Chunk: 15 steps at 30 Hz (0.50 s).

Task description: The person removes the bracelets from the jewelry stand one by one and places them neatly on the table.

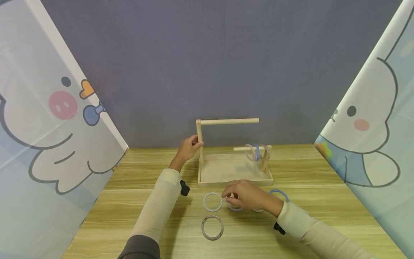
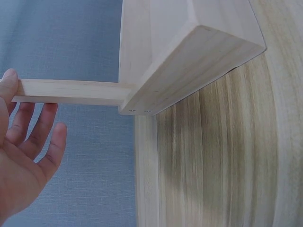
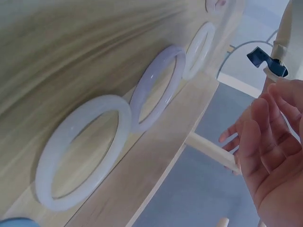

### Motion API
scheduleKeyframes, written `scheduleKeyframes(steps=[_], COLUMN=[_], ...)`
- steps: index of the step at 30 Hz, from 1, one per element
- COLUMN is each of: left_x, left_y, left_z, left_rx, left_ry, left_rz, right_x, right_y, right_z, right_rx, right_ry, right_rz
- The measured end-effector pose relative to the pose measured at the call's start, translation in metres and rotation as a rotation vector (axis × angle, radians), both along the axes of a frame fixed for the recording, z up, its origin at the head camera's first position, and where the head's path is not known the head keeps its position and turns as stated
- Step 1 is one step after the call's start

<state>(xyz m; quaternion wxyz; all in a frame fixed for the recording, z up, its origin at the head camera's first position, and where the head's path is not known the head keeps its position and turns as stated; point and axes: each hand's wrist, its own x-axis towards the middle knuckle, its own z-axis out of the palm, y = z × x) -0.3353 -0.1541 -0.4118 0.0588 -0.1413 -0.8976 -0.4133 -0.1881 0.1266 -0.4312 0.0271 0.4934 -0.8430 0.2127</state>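
My left hand (image 1: 188, 148) grips the tall upright post (image 1: 200, 133) of a wooden bangle stand, with the thumb on one side and fingertips on the other. In the left wrist view, the post (image 2: 71, 91) runs from the tray to that hand (image 2: 26, 158). My right hand (image 1: 244, 194) hovers over the bangles before the stand, fingers loosely bent and holding nothing. A lavender bangle (image 1: 234, 209) lies partly hidden beneath it. In the right wrist view, this lavender bangle (image 3: 141, 92) lies between white ones, the nearer white bangle (image 3: 43, 177) at lower left.
The stand's tray (image 1: 236, 184) carries a bare upper rod (image 1: 229, 121) and a lower rod (image 1: 239, 149) hung with a blue bangle (image 1: 257, 153) and two pale ones. On the table lie a white bangle (image 1: 204, 202), a brownish bangle (image 1: 202, 227) and a blue bangle (image 1: 281, 191).
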Motion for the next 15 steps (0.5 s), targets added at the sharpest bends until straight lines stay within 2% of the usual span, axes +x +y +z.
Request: scheduleKeyframes(steps=[8, 12, 15], left_x=[0.001, 0.000, -0.001], left_y=[0.000, -0.001, -0.001], left_z=[-0.001, -0.001, -0.001], left_rx=[-0.011, -0.017, -0.018], left_ry=[-0.006, -0.007, -0.008], left_rz=[0.000, 0.002, 0.000], right_x=[-0.005, -0.008, -0.009], right_y=[0.009, 0.013, 0.017], right_z=[0.000, 0.004, 0.008], right_rx=[-0.039, -0.069, -0.091], right_ry=[0.075, 0.117, 0.113], right_rz=[-0.048, -0.069, -0.096])
